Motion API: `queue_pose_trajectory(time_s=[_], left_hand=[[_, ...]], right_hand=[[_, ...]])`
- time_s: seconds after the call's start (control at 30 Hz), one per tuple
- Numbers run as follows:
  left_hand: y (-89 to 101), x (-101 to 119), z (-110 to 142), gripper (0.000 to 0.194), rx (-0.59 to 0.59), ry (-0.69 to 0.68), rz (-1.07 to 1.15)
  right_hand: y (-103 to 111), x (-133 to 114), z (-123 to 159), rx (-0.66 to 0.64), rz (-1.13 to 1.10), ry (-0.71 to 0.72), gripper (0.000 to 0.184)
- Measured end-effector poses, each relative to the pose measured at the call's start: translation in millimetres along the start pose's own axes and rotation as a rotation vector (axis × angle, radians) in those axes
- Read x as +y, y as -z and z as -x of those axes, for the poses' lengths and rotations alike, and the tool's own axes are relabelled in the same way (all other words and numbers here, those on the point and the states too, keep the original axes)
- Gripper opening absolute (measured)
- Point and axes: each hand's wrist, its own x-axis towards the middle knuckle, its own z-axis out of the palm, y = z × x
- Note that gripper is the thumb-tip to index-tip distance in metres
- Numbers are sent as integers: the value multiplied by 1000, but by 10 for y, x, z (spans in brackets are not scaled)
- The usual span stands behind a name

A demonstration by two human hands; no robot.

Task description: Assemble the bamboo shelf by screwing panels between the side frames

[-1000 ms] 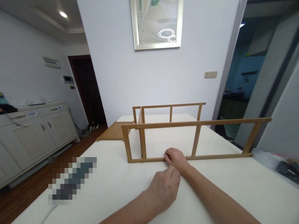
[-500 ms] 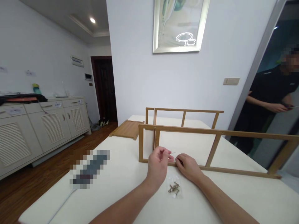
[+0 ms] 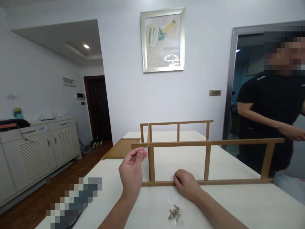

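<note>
My left hand (image 3: 132, 168) is closed in a pinch on a thin silver rod that looks like a hex key (image 3: 145, 148). The rod's tip meets the upper rail near the left upright of a wooden frame (image 3: 181, 144), where a small metal fastener shows. My right hand (image 3: 188, 184) is curled over the frame's lower rail, its fingertips partly hidden. The frame stands on its long side, joined at the left by a crosspiece to a matching rear frame (image 3: 178, 122). A clear plastic bag of screws (image 3: 175, 211) lies just in front of my right hand.
A slatted wooden panel (image 3: 120, 149) lies at the white table's (image 3: 111, 187) far left. Near the left edge is a blurred dark object (image 3: 82, 197). Another person (image 3: 269, 105) in black stands in the doorway at right. The wall is behind the frames.
My left hand has moved from beside my right hand to the upper rail at left, carrying the thin rod. The bag of screws and the other person have come into view.
</note>
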Motion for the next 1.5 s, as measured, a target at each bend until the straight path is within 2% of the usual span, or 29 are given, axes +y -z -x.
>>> queue_pose_trajectory(time_s=[0.1,0.4,0.83,1.2,1.3,1.5], left_hand=[[11,-26,-45,29,-1,-81,-83],[7,-155,-25,20,-101,-294,-252],[17,-164,-42,17,-145,-386,-420],[-14,-176,-47,10,-181,-480,-440],[-31,-170,-46,10,-177,-456,-408],[-33,-169,-74,17,-108,-236,-307]], right_hand=[[-4,5,3,1,-12,-4,28],[28,-21,4,4,6,-7,27],[28,-25,8,23,10,6,26],[18,-16,9,3,36,-4,26],[21,-21,11,-6,37,-9,27],[23,-22,19,3,33,-4,27]])
